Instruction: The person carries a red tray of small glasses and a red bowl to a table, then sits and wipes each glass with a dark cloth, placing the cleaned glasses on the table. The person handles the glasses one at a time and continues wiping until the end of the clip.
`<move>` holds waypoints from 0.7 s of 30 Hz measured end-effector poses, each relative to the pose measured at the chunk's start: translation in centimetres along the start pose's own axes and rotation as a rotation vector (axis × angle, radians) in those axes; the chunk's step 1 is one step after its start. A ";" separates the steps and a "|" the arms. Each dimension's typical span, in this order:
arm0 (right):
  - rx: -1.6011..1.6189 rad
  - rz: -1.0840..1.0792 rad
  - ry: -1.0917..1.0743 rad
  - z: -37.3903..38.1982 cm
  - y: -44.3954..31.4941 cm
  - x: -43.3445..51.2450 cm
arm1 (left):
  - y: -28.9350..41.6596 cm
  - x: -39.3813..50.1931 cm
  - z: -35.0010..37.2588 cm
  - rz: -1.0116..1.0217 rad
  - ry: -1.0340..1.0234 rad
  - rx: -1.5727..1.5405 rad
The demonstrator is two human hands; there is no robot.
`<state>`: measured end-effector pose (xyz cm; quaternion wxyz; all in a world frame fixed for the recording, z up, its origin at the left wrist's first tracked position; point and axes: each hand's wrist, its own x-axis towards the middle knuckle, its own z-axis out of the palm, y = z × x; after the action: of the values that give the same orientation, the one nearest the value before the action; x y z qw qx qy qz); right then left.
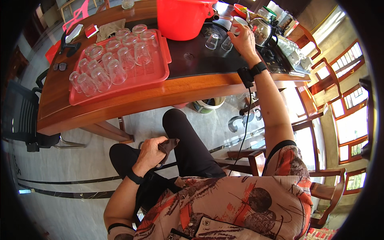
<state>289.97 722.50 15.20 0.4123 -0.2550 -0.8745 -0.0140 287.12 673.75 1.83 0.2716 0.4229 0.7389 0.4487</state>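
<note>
My left hand (pixel 151 154) is closed around a dark brown cloth (pixel 169 146) above my lap. Over the dark tea-table surface, my right hand (pixel 241 38) has its fingers at a white cup (pixel 239 24); whether they grip it cannot be told. Two upturned clear glasses stand just left of that hand, one (pixel 212 42) apart from it and the other (pixel 227 44) close by the fingers. At the left, a red plastic tray (pixel 147 75) carries several upturned glasses and glass jars (pixel 117 72).
A red plastic bucket (pixel 183 19) stands behind the tray. Right of my right hand are a glass kettle (pixel 261 31) and a tray of glassware (pixel 292 54). Sunglasses (pixel 60 66) and a folded cloth (pixel 111 28) lie on the wooden table (pixel 138 99). A white bucket (pixel 209 105) stands beneath.
</note>
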 end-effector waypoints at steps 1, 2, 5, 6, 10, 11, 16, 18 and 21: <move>-0.063 0.028 -0.070 -0.2 0.8 -0.1 | 0.0 0.0 0.0 -0.024 -0.022 -0.002; -0.125 0.022 -0.100 -0.1 1.5 -0.2 | 0.0 0.0 0.0 -0.004 -0.017 0.004; -0.054 0.077 -0.260 0.8 3.1 -0.5 | 0.1 0.0 0.1 -0.019 -0.032 0.008; 0.009 0.110 -0.325 1.1 3.3 -0.6 | 0.1 -0.1 0.0 -0.040 -0.042 0.007; 0.099 0.121 -0.349 2.1 2.6 -0.7 | 0.2 0.0 0.0 -0.005 -0.010 0.045; 0.103 0.106 -0.347 2.3 2.3 -0.7 | 0.1 0.0 -0.1 -0.001 -0.008 0.050; 0.116 0.083 -0.311 3.2 1.3 -0.5 | 0.0 0.1 -0.3 -0.023 -0.029 0.066; 0.101 0.068 -0.279 3.4 1.2 -0.6 | 0.1 0.1 -0.5 -0.004 -0.017 0.064; 0.042 0.100 -0.247 2.4 0.2 -0.9 | 0.4 0.1 -0.7 -0.012 -0.025 0.078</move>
<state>288.79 722.86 12.90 0.3070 -0.2895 -0.9048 0.0562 286.70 673.59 2.48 0.2665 0.4344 0.7550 0.4126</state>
